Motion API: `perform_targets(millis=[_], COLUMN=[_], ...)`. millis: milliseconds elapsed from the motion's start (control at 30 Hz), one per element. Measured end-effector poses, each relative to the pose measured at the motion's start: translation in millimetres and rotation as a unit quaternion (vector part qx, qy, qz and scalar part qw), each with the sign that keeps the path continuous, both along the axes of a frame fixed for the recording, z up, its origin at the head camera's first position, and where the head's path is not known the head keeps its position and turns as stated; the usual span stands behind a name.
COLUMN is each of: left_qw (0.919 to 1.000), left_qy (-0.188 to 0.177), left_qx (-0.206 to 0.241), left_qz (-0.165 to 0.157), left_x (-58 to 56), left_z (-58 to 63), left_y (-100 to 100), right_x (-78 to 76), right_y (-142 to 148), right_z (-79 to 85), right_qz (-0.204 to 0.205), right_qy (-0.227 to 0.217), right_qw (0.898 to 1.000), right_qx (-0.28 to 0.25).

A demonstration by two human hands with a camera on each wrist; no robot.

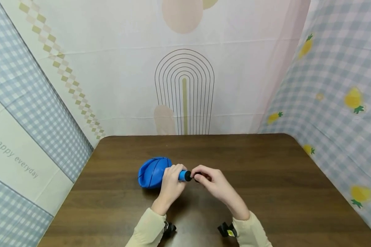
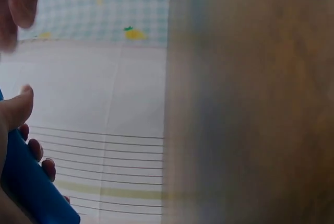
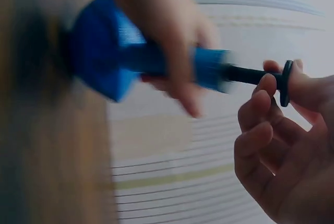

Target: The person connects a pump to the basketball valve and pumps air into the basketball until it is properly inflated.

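The left hand [image 1: 172, 181] is wrapped round the smooth blue cylindrical barrel [image 3: 211, 70] of a hand pump [image 1: 182, 175]; the right hand [image 1: 217, 183] pinches the flat, round black handle [image 3: 286, 84] on its slim rod [image 3: 248, 74]; the barrel points at a caved-in, black-lined blue ball [image 1: 154, 172], all left of centre over a dark wood-grain tabletop [image 1: 259, 164]; white printed cloth [image 1: 117, 75] hangs behind, blue-checked cloth [image 1: 330, 123] at right.

Blue pump tube [image 3: 210, 70], one: the left hand [image 3: 175, 31] grips it. Black rod [image 3: 245, 74], one: extends from the tube's end. Black disc [image 3: 286, 83], one: caps the rod; the right hand [image 3: 289, 153] pinches it. Angular blue object [image 3: 95, 46], one: blurred, at the tube's other end. White cloth [image 3: 255, 31]: bears printed lines.
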State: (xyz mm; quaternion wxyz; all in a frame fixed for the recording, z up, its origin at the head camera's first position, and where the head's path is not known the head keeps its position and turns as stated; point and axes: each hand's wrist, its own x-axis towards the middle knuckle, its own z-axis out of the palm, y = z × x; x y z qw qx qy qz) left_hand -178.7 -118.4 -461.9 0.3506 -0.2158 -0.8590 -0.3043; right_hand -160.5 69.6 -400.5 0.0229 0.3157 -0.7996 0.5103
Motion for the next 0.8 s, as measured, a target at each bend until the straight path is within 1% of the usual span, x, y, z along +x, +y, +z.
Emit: perform_targets(millis=[100,200,300,367,467,533,633,733,800], left_qw=[0.9999,0.9993,0.9980,0.9977,0.9981,0.9987,0.9994,0.9998,0.9997], left_qy=[0.001,-0.024,-0.053,-0.063,-0.061,-0.051,-0.035,-0.021,-0.016], left_qx=[-0.012,-0.028,-0.034,-0.027,-0.008,-0.003,0.002,-0.004,-0.016], left_qz=[0.008,0.006,0.003,0.004,0.006,0.005,0.004,0.006,0.006], left_x=[0.7,-0.4,-2.8,-5.1,-7.7,-8.6,-7.5,-5.4,-4.4], left_z=[-0.3,2.6,4.7,5.7,7.7,9.0,11.1,11.9,11.1], left_y=[0.5,-1.1,-4.2,-5.2,-6.4,-6.9,-7.3,-7.1,-6.6], right_x=[-3.0,-1.7,4.9,11.1,20.5,24.0,20.5,8.8,1.1], right_y=[-7.3,-6.4,-0.1,6.8,18.6,24.0,23.5,14.4,6.8], right_z=[-7.6,-5.3,6.7,17.1,31.1,35.6,31.9,17.5,6.5], right_qz=[-0.004,-0.009,-0.023,-0.029,-0.034,-0.029,-0.010,0.009,0.014], right_qy=[-0.003,0.002,0.010,0.020,0.042,0.045,0.019,-0.018,-0.024], right_qw=[1.000,1.000,1.000,0.999,0.998,0.998,0.999,0.999,0.999], right_qx=[0.006,0.010,0.017,0.008,-0.022,-0.042,-0.049,-0.039,-0.027])
